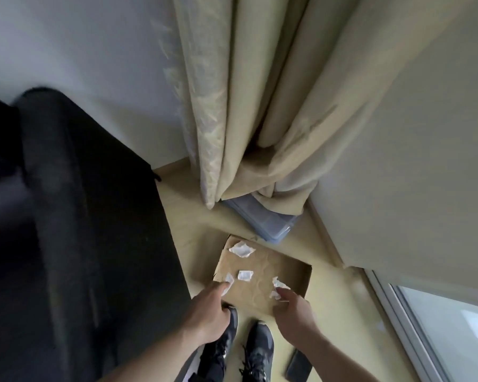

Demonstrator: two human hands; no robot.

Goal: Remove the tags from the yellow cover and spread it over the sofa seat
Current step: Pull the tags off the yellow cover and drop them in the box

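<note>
Floor [340,304]: we see pale yellowish boards.
Cardboard sheet [262,274]: flat on the floor, under our fingertips.
Paper scraps [245,275]: white crumpled bits on the cardboard, one just beyond our fingertips, between the two hands.
Plastic box [262,221]: clear, on the floor well beyond the fingers, partly under the curtain [260,106].
Sofa [75,216]: dark, standing on the floor left of the fingers.

the sofa [66,216] is black; curtain [260,106] beige; cardboard [262,282] plain brown, with white paper scraps [242,248]; shoes [257,351] dark grey.
</note>
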